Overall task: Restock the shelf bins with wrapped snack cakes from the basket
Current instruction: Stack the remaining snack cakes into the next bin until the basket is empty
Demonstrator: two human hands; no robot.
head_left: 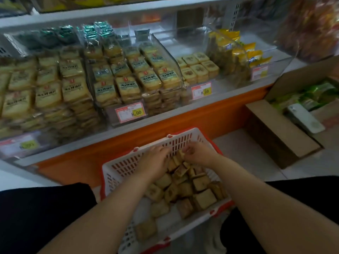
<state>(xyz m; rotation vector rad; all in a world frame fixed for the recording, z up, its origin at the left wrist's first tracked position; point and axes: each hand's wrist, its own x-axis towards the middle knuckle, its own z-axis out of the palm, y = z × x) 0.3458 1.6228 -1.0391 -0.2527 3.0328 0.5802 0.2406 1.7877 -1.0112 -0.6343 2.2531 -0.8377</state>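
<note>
A white and red basket (pixel 128 162) sits on the floor between my knees, holding several wrapped square snack cakes (pixel 185 187). Both hands are down inside its far end. My left hand (pixel 156 160) lies over the cakes with its fingers curled around some of them. My right hand (pixel 199 153) pinches a cake (pixel 180 154) at its fingertips. On the shelf above, a clear bin (pixel 198 70) holds the same square cakes in a low layer, with room above them.
Clear bins of larger wrapped cakes (pixel 128 79) fill the shelf's left and middle, with price tags (pixel 130 112) in front. Yellow packets (pixel 236 52) stand further right. An open cardboard box (pixel 275 129) with green packets and a white phone sits on the floor at the right.
</note>
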